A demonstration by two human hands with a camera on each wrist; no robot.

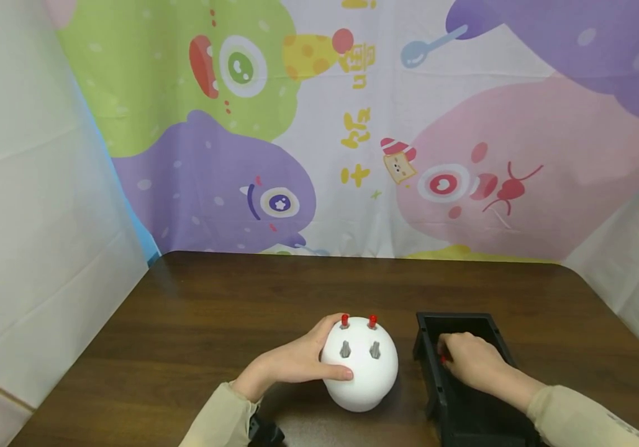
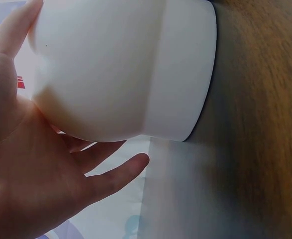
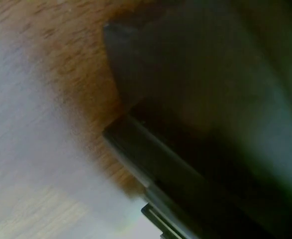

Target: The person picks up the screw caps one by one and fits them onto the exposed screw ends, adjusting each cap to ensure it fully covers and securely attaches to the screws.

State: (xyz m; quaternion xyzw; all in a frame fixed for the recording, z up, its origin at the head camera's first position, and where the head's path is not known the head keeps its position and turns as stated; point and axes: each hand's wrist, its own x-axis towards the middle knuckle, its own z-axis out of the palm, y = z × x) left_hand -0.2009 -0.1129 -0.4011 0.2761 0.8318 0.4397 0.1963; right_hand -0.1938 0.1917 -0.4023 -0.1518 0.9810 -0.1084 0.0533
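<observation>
My left hand (image 1: 305,357) holds a white ball-shaped body (image 1: 361,382) from its left side, the thumb across its front and the other fingers behind. Two red-tipped pegs (image 1: 372,321) stand on its top, with two grey pieces (image 1: 375,350) below them. From the left wrist, the white body (image 2: 106,64) shows a flat-edged base close to the table, and my left hand (image 2: 41,164) cups it. My right hand (image 1: 472,360) reaches into a long black tray (image 1: 442,397), fingers curled down around a small red piece (image 1: 443,359), mostly hidden by the fingers.
The brown wooden table (image 1: 230,298) runs back to a cartoon-printed curtain (image 1: 353,217), with white cloth (image 1: 45,217) at the left. A black strap device (image 1: 264,429) sits by the left wrist. The right wrist view is blurred, showing the tray's dark wall (image 3: 155,144).
</observation>
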